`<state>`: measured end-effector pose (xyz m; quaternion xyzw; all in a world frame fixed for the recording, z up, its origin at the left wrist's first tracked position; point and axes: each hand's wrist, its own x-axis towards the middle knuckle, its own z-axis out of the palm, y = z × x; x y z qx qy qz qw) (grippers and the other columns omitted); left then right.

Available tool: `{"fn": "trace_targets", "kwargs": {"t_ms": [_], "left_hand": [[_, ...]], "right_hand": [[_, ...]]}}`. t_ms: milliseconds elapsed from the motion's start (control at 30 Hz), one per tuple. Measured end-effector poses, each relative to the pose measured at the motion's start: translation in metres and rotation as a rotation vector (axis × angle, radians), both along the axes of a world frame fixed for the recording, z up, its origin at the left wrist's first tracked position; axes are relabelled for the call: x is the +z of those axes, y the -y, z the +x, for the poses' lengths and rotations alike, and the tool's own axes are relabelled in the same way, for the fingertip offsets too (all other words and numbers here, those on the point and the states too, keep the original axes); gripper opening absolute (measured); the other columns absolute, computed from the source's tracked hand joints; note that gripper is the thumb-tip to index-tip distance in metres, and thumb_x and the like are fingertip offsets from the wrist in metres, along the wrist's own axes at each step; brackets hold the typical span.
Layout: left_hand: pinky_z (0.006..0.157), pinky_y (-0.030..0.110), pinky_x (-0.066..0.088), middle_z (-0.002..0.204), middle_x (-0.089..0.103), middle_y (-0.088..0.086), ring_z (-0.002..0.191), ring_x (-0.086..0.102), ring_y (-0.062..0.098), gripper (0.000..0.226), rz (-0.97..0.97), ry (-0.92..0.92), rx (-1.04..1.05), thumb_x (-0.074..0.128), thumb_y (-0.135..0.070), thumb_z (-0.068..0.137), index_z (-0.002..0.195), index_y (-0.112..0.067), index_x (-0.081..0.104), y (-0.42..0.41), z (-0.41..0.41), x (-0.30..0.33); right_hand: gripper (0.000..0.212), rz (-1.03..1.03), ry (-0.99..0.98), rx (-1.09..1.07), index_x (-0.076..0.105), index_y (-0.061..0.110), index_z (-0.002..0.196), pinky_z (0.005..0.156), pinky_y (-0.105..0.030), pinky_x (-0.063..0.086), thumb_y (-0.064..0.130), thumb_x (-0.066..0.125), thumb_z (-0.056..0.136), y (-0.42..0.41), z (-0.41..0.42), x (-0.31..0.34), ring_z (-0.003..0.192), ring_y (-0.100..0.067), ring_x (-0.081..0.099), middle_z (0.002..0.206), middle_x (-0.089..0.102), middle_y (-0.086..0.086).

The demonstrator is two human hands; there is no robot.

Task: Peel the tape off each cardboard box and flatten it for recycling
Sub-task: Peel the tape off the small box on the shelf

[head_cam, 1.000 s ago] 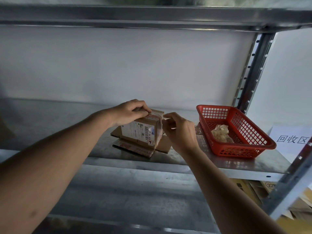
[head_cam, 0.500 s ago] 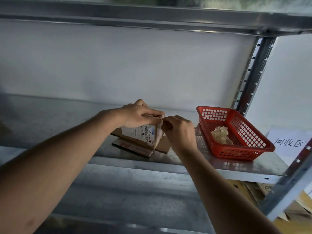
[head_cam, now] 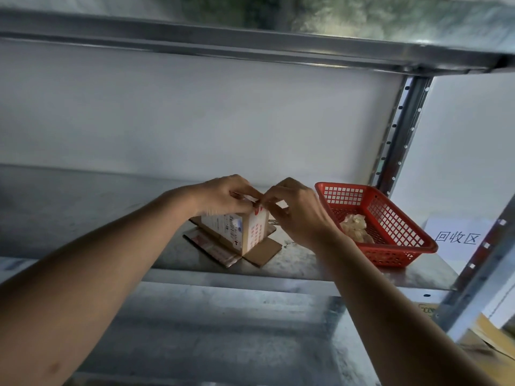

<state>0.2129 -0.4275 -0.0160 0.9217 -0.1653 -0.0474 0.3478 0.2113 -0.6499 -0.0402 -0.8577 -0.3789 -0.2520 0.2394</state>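
Note:
A small cardboard box [head_cam: 245, 232] with a white shipping label and red-printed tape stands on a flattened piece of cardboard [head_cam: 223, 250] on the metal shelf [head_cam: 320, 270]. My left hand [head_cam: 225, 197] grips the top of the box from the left, fingers curled over its upper edge. My right hand [head_cam: 292, 207] is at the box's top right corner, with thumb and fingertips pinching the tape there. The two hands hide the box's top.
A red plastic basket [head_cam: 390, 227] holding a wad of crumpled tape [head_cam: 354, 227] sits right of the box. A white paper sign [head_cam: 459, 238] hangs beyond it. A steel upright [head_cam: 398, 135] and an upper shelf [head_cam: 250, 43] frame the space; more cardboard [head_cam: 485, 338] lies below right.
The view has drawn closer to the box. My right hand rose from the box's right side to its top corner and now meets my left hand there, pinching the tape.

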Motion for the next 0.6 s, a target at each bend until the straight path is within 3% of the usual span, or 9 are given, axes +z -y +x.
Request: {"fn": "trace_targets", "kwargs": {"t_ms": [133,267,333,433,600], "left_hand": [[0.100,0.039,0.055,0.118,0.070,-0.012,0.115,0.065,0.012,0.038,-0.159,-0.013,-0.038,0.077,-0.046,0.070,0.108,-0.047,0.076,-0.008,0.001,-0.003],[0.084,0.027,0.058,0.111,0.076,-0.007,0.111,0.070,0.013,0.034,-0.240,-0.018,-0.078,0.076,-0.016,0.093,0.122,-0.032,0.070,-0.015,0.003,-0.007],[0.086,0.027,0.058,0.112,0.074,-0.008,0.112,0.069,0.014,0.032,-0.237,-0.016,-0.086,0.077,-0.018,0.092,0.119,-0.034,0.070,-0.016,0.003,-0.007],[0.094,0.037,0.058,0.115,0.070,-0.011,0.112,0.066,0.013,0.036,-0.175,-0.027,-0.090,0.077,-0.039,0.078,0.112,-0.046,0.069,-0.019,0.003,-0.004],[0.100,0.047,0.055,0.117,0.071,-0.008,0.113,0.066,0.016,0.043,-0.117,-0.013,-0.168,0.076,-0.040,0.079,0.121,-0.039,0.067,-0.030,0.008,-0.003]], "right_hand": [[0.014,0.062,-0.202,0.006,0.066,0.030,0.097,0.065,-0.014,0.056,0.017,0.065,0.102,-0.009,0.005,-0.003,0.105,-0.016,0.070,0.119,0.064,0.004],[0.017,0.195,-0.256,-0.020,0.068,0.037,0.085,0.062,-0.011,0.052,0.024,0.069,0.097,-0.017,0.007,-0.005,0.090,0.001,0.067,0.117,0.068,0.012],[0.009,0.284,-0.362,-0.066,0.071,0.036,0.082,0.064,-0.024,0.058,0.033,0.072,0.091,-0.022,0.010,-0.006,0.085,0.001,0.068,0.109,0.073,0.015],[0.006,0.447,-0.591,-0.115,0.077,0.028,0.080,0.077,-0.050,0.063,0.032,0.073,0.080,-0.027,0.013,-0.006,0.086,-0.013,0.075,0.096,0.079,0.009],[0.009,0.627,-0.765,-0.128,0.078,0.014,0.075,0.086,-0.056,0.063,0.018,0.079,0.082,-0.038,0.011,-0.009,0.089,-0.030,0.078,0.088,0.080,-0.007]]}}
